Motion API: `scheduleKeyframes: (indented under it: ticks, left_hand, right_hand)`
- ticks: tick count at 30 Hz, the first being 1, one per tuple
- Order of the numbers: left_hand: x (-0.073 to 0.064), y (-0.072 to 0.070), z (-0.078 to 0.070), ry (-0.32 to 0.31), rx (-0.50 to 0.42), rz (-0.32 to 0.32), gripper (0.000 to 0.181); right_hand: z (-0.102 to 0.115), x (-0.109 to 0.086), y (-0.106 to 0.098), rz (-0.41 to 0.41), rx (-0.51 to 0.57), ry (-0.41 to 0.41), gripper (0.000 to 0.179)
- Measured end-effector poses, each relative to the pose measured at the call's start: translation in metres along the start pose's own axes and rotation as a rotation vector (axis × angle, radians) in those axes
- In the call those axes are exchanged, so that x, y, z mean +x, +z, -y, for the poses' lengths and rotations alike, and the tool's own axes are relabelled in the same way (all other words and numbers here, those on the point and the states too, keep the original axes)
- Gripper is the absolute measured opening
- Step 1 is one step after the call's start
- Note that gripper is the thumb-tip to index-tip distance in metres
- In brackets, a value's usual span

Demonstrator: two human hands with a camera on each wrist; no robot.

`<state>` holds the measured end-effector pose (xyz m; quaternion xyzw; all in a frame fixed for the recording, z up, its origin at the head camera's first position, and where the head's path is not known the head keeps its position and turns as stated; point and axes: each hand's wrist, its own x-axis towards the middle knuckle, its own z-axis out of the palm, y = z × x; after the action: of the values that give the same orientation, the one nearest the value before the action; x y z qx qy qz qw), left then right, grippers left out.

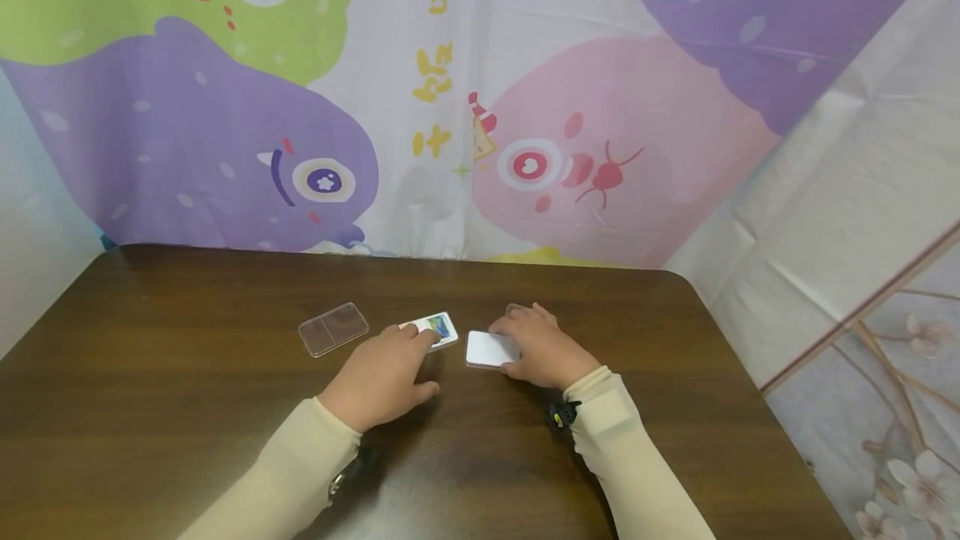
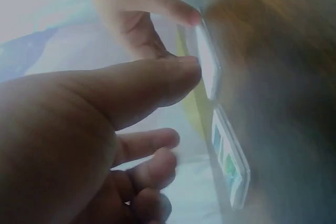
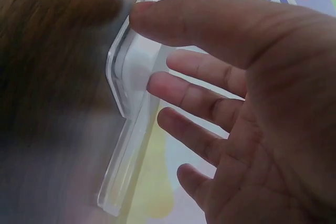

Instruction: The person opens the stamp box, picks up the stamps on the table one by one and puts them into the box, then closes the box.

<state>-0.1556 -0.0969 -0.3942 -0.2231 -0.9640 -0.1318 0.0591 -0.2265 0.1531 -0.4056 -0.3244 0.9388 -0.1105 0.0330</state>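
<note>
The right hand [image 1: 547,348] hides part of a clear case [image 1: 480,364] at the middle of a brown wooden table [image 1: 442,473], its thumb and fingers set to opposite edges, holding it; a second clear piece [image 3: 114,184] shows only its edge beyond that hand. The left hand [image 1: 378,382], thumb spread wide and fingers loosely bent, reaches over a picture-topped card stack [image 1: 442,328] just left of the case, masking much of it; from my remote feeds I cannot tell whether the fingertips press it. White cards [image 1: 489,349] lie inside the clear case, while a clear plastic piece [image 1: 333,330], crossed by one line, lies farther left with bare wood showing through. I make out blue, green and yellow on the top card, too small to read. Yellow characters [image 1: 432,82] run sideways down the cartoon backdrop [image 1: 420,215], cut off at the top.
</note>
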Motion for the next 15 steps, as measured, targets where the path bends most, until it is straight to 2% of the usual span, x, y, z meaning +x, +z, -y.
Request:
scheduleKeyframes:
  ticks: [4,9,13,15]
  left_hand:
    - [-0.002,-0.004,-0.002,-0.029,-0.026,0.012,0.06]
    - [-0.002,-0.003,-0.005,-0.016,-0.021,0.024,0.051]
    - [-0.004,0.0,-0.006,-0.023,-0.027,0.049,0.049]
    - [-0.004,0.002,-0.007,-0.027,-0.039,0.063,0.049]
  right_hand:
    - [0.003,-0.001,-0.002,0.023,0.002,0.001,0.05]
    - [0.007,-0.003,-0.007,0.05,-0.028,-0.015,0.051]
    - [0.01,-0.004,-0.007,0.103,-0.046,-0.032,0.052]
    - [0.012,-0.005,-0.006,0.144,-0.02,-0.027,0.052]
